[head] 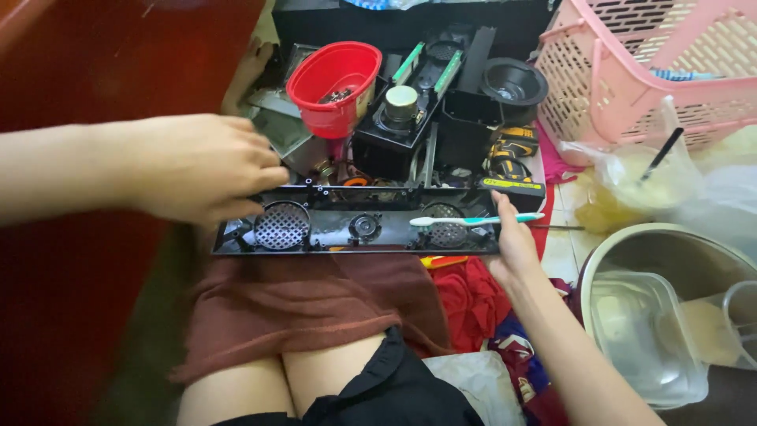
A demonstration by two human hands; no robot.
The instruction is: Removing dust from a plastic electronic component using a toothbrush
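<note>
- nearest to us, our bare knees and black shorts sit under a rust-brown cloth (307,315) spread over our lap, with a crumpled red cloth (469,304) beside it on the right.
- across the lap's far edge lies the long black plastic panel with round mesh grilles (355,229); it rests flat, its inner side up, one end under each of our hands.
- our right hand (512,241) holds the white and teal toothbrush (473,220) by its handle end, fingers closed around it, the bristle head lying over the right-hand grille.
- our left hand (209,170) hovers at the panel's left end, fingers drawn together as if pinching; whether it holds anything small we cannot tell.
- we judge the work to be mid-way: the device is already apart, its pieces spread out beyond the panel, and the panel looks dusty, so brushing seems barely begun.
- just past the panel sit a black box part with a round metal-capped piece (400,106), a red plastic bowl holding small dark bits (335,83) and a black cone-shaped speaker part (514,83).
- to the right, a round metal basin (623,244) holds a clear plastic container (646,339); a clear bag with a drink and straw (646,177) stands behind it.
- farther right a pink lattice plastic basket (631,71) stands on a pale tiled floor (564,237); a dark red panel (118,63) fills the left.
</note>
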